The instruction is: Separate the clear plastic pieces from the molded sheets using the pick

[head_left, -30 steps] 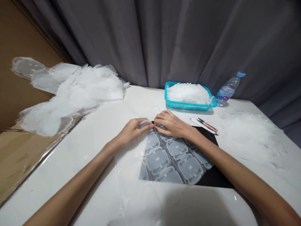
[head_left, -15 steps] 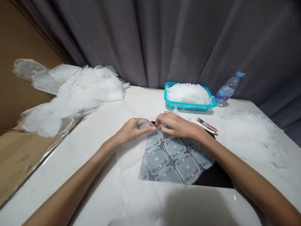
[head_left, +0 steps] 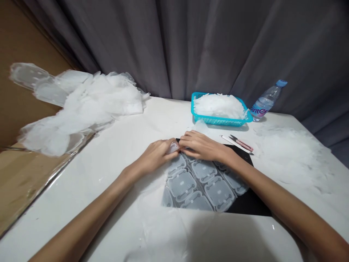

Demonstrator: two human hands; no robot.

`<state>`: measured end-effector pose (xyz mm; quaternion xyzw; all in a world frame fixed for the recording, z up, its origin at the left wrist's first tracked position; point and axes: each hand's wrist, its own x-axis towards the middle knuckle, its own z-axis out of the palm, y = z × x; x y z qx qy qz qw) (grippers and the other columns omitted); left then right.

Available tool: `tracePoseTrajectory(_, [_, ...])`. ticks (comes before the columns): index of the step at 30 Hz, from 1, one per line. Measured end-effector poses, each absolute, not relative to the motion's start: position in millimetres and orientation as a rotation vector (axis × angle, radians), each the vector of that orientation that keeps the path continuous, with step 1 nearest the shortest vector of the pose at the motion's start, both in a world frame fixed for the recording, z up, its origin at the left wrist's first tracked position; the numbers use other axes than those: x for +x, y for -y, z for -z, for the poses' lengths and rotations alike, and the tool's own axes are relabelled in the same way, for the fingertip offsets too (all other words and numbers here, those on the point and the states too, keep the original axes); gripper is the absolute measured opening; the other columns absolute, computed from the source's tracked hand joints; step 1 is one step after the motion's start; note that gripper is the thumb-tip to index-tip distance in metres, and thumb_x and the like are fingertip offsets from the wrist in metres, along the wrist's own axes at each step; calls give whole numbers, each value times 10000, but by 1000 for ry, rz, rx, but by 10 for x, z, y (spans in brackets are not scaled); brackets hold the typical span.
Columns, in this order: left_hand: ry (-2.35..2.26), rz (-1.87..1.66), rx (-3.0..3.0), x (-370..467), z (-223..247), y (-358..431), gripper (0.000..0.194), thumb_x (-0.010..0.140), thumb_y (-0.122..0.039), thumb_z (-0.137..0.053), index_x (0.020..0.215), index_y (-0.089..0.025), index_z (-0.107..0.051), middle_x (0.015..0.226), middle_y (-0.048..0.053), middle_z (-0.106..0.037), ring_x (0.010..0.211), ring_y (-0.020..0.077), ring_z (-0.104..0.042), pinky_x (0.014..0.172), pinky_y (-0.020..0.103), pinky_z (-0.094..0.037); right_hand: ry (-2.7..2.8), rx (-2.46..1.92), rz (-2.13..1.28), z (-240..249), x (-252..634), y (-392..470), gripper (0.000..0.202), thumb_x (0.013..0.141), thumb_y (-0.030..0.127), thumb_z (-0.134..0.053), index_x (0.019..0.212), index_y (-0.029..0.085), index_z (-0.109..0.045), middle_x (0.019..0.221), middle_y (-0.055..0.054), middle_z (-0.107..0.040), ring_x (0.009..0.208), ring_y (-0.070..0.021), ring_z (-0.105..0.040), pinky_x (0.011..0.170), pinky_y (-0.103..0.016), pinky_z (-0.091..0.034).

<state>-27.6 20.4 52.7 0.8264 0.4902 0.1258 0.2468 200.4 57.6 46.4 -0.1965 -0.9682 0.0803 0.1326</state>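
A translucent sheet [head_left: 218, 191] of rounded-square shapes lies over a black mat [head_left: 249, 203] on the white table. At the sheet's far edge my left hand [head_left: 159, 154] is closed, with a small crumpled piece of clear film [head_left: 173, 147] between thumb and fingers. My right hand [head_left: 200, 145] meets it there, its fingers curled and pinched at the sheet's far corner. What lies between the right fingertips is too small to make out. A thin translucent piece [head_left: 201, 126] shows just beyond the right hand.
A turquoise basket [head_left: 222, 121] of white pieces stands at the back beside a water bottle [head_left: 263, 105]. Pink-handled snips [head_left: 242, 143] and a white cutter [head_left: 231, 141] lie right of my hands. Translucent sheets [head_left: 100, 98] are heaped left; thin film pieces [head_left: 294, 156] cover the right.
My left fingers have closed in further and come up against my right hand, bunching the film. The thin piece beyond my right hand shows more. The view has shifted slightly.
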Motion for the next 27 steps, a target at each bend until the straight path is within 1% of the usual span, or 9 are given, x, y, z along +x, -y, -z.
tracePoseTrajectory(3, [-1405,-288,2201,-320,-502,-242,305,976,-483,-496,1080,-220,-608,992,62,-717,911,270,-660,835,356,-443,2831,-499,-272,-550,2064,-566,100,1044,189,-515,995,196,-601,999,-71,-655,936,-241,-517,901,-373,-412])
tracePoseTrajectory(7, [-1417,-262,2142,-421,-528,-281,318,998,-490,-463,1035,-208,-605,901,42,-696,812,228,-625,793,339,-439,2776,-587,-526,-741,2232,-533,135,1051,206,-497,926,211,-547,904,-30,-602,873,-212,-524,841,-342,-419])
tracePoseTrajectory(10, [-1307,-321,2081,-420,-555,-268,345,1021,-495,-456,1129,-217,-629,1015,45,-730,892,225,-646,845,331,-450,2734,-700,-558,-754,2277,-533,111,1057,216,-465,997,197,-557,962,-57,-610,914,-224,-544,869,-359,-428])
tracePoseTrajectory(12, [-1276,-341,2039,-390,-572,-250,376,1000,-539,-526,1173,-233,-661,1096,40,-743,930,226,-655,870,328,-452,2762,-682,-514,-698,2247,-537,138,1052,197,-453,1102,186,-581,1047,-84,-621,981,-243,-549,930,-391,-425])
tracePoseTrajectory(15, [-1262,-318,2001,-367,-591,-241,431,918,-601,-661,1109,-220,-731,1101,50,-760,929,230,-664,834,321,-453,2835,-646,-437,-617,2173,-519,263,1033,159,-458,1239,213,-613,1095,-88,-608,1016,-258,-541,967,-422,-420])
tracePoseTrajectory(18, [-1205,-331,1966,-394,-595,-257,417,929,-583,-657,1033,-193,-762,1045,67,-776,924,228,-676,809,316,-459,2816,-654,-341,-592,2125,-481,201,1064,304,-508,1158,213,-660,1074,-89,-585,1014,-265,-519,985,-438,-421])
tracePoseTrajectory(20, [-1151,-352,1955,-414,-585,-264,374,945,-538,-646,1026,-194,-767,1053,69,-780,952,229,-684,852,323,-469,2793,-631,-320,-587,2112,-466,226,1062,387,-542,1077,192,-654,1118,-102,-579,1048,-267,-506,1012,-440,-419])
tracePoseTrajectory(23, [-1140,-363,1952,-406,-560,-254,336,918,-496,-669,1051,-202,-762,1076,72,-780,984,241,-692,896,341,-478,2800,-567,-387,-559,2105,-472,174,1073,329,-528,1071,177,-611,1171,-112,-576,1081,-253,-511,1032,-431,-428])
tracePoseTrajectory(27, [-1154,-382,1924,-333,-538,-228,324,870,-483,-692,994,-192,-762,1004,67,-765,906,229,-679,839,333,-484,2767,-491,-588,-516,2087,-475,109,1087,263,-482,1092,203,-572,1252,-111,-544,1151,-230,-527,1041,-399,-459])
